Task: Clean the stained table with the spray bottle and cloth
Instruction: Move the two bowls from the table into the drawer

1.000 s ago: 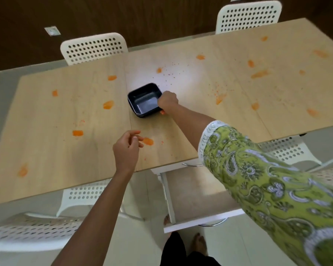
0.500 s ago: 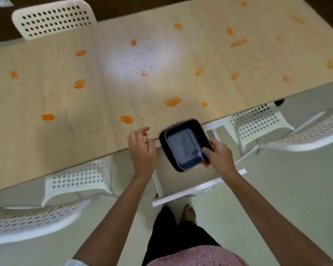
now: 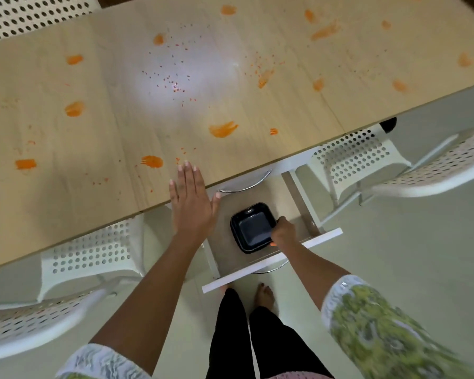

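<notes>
Black square tray (image 3: 251, 231), rounded corners, glossy, nothing in it; it sits inside the pulled-out drawer (image 3: 257, 266) at lower centre of the frame, below the bench edge. My right hand (image 3: 283, 231) has its grip closed on the tray's right rim, fingers curled over the edge. My left hand (image 3: 192, 199) is flat, fingers straight and together, grip open, lying over the near edge of the bench (image 3: 121, 119) just left of the drawer. Bench top is pale wood-grain laminate, smooth, with a bright glare patch at upper centre. Orange smears (image 3: 222, 129) and fine specks are scattered across the whole top. Drawer has a white front and grey-brown floor. White perforated chairs (image 3: 91, 250) stand left and right of the drawer. Spray bottle and cloth: not in view.
</notes>
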